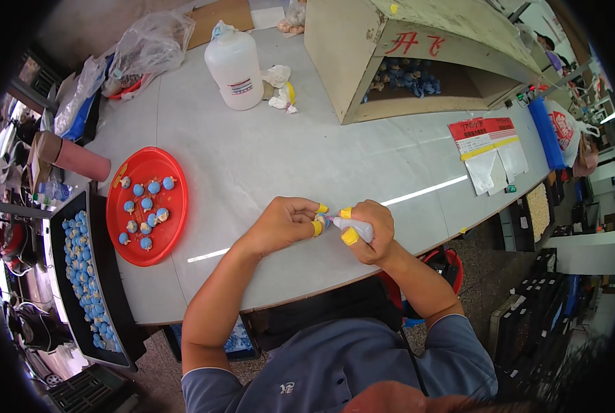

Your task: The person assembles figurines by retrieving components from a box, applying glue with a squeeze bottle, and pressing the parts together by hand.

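My left hand [281,224] pinches a small blue piece [322,221] between thumb and fingertips. Most of that piece is hidden by the fingers. In my right hand [375,230] is a small whitish squeeze bottle [359,229], its nozzle pointed at the piece and very near or touching it; I cannot tell which. Yellow tape wraps several fingertips on both hands. To the left, a red round tray [178,230] carries several blue-and-cream ball-shaped pieces [154,186] lying apart from each other.
A black bin [108,275] full of similar blue pieces stands at the table's left edge, below a pink cylinder [83,159]. Farther back are a large white jug [233,69], crumpled tissue [280,100] and a wooden box [362,55]. A red-and-white card [486,141] lies right.
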### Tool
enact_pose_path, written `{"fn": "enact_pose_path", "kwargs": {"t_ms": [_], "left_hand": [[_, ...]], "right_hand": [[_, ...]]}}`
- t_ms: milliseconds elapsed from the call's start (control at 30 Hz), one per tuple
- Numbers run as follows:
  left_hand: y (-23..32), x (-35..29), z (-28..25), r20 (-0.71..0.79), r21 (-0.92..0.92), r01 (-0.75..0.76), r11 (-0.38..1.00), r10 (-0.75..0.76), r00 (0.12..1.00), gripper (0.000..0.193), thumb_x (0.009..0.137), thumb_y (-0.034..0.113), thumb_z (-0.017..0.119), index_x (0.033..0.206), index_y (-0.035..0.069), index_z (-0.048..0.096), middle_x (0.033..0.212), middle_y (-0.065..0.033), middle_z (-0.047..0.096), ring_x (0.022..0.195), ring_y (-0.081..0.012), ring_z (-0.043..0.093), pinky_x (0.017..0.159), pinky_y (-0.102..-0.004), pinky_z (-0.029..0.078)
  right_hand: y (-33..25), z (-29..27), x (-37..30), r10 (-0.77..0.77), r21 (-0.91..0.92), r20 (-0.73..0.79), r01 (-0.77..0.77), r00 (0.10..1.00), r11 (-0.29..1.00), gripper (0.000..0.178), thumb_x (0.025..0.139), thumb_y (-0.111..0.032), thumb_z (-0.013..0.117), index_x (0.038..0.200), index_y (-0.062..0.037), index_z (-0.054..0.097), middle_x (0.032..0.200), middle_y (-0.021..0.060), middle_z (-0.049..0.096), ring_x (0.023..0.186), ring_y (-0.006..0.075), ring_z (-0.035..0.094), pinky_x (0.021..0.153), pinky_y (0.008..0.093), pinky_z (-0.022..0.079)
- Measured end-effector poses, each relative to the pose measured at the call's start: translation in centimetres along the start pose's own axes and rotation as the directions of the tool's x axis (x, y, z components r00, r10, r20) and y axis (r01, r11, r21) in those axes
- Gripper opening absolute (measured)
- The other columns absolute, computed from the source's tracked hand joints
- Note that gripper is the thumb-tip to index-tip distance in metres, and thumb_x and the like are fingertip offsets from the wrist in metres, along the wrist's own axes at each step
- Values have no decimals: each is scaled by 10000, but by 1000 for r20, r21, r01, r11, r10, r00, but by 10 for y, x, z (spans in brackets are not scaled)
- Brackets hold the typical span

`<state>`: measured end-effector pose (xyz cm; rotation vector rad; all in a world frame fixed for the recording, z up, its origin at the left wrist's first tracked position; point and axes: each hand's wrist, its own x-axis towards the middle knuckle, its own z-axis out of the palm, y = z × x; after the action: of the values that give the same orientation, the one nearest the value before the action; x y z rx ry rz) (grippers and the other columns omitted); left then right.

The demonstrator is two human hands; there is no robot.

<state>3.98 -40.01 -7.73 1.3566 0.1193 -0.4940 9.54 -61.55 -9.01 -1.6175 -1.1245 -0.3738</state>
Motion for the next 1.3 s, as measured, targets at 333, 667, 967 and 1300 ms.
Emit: {"fn": "enact_pose_path", "kwargs": {"t_ms": [333,667,967,1300], "left_hand": [[-5,1,1,-46,32,-17,999,18,999,331,839,33,698,1145,-82,644,886,-19,666,744,-22,575,655,-182,461],[-1,0,3,-97,-58,2,998,-7,995,348,846,-12,671,1163,-133,593,983,-131,707,912,-137,689,801,-220,530],[0,1,3,-101,-95,1,995,-10,995,310,869,-16,668,1148,-128,593,1035,-153,690,938,-173,694,839,-254,544],[0,1,4,-111,-117,-24,993,11,994,283,874,-18,671,1130,-116,604,1041,-144,689,953,-174,690,846,-257,543]], "right_hand": [[-3,6,1,-47,-74,-60,43,997,996,210,719,-95,716,888,-15,620,660,83,586,471,229,483,471,336,363],[-7,5,0,-108,-238,-3,104,994,966,249,679,-120,728,870,-19,605,617,70,552,467,223,496,458,328,354],[-9,4,2,-91,-245,20,93,996,965,254,672,-115,739,867,-22,605,623,69,560,479,225,518,467,321,377],[-10,3,0,-82,-242,28,87,996,966,261,675,-106,744,877,-15,606,633,75,564,483,230,520,467,325,384]]}}
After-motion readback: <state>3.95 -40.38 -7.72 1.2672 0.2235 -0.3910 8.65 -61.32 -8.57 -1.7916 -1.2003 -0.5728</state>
